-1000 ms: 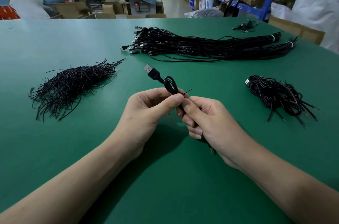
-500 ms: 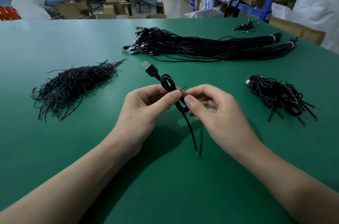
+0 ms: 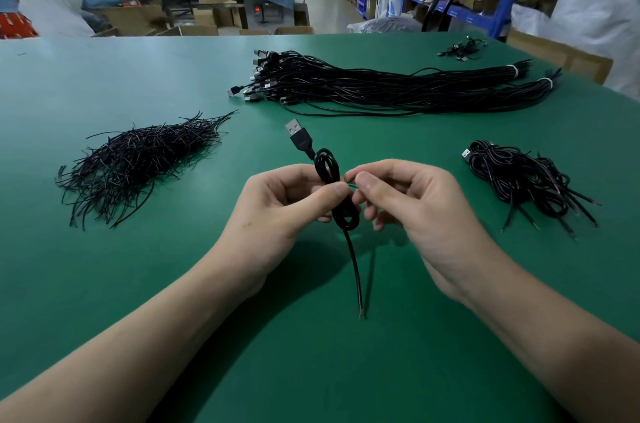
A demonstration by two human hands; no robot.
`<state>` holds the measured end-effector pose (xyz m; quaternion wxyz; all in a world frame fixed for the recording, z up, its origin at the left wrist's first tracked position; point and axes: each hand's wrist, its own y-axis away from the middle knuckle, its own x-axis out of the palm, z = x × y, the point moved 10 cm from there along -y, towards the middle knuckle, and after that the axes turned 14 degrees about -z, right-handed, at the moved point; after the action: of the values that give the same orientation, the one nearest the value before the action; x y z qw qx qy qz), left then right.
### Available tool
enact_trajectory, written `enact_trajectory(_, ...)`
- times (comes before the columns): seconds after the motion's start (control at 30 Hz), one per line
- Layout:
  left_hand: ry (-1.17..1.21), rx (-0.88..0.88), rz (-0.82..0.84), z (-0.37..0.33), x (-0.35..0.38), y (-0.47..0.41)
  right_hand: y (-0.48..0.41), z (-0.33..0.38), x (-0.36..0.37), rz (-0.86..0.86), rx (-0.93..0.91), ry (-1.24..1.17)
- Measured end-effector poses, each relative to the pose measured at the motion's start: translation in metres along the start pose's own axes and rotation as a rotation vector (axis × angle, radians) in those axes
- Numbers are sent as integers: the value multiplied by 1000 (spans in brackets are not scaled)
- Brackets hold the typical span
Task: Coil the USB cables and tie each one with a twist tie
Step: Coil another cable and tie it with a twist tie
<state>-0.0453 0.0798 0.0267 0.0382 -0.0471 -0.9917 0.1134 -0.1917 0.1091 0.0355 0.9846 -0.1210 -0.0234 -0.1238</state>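
A green tabletop carries several lots of black wire. A loose heap of twist ties lies well to the left of the left grip, and a pile of coiled cables lies to the right of the right grip. Beyond both grips stretch long bundles of straight USB cables, plugs leftward and white bands near the right ends, with a small tangle of cables farther off.

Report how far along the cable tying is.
Done: a small pile of coiled cables lies on the right. In hand: the left hand grips a looped cable while the right hand pinches a twist tie at its waist. Left: two big bundles of straight cables at the back, with a heap of spare ties on the left.
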Motion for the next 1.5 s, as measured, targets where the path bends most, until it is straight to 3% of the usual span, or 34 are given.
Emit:
enact_trajectory(0.67,11,98,95,-11,5,2,2,10,2,58,-87,97)
enact_trajectory(1.03,-68,195,119,-20,2,3,5,14,0,23,-181,286)
enact_trajectory(1.3,-372,501,63,-46,1,12,8,-12,8,205,184,90)
enact_trajectory(1.5,-526,716,46,-59,5,20,13,-25,12,298,320,57)
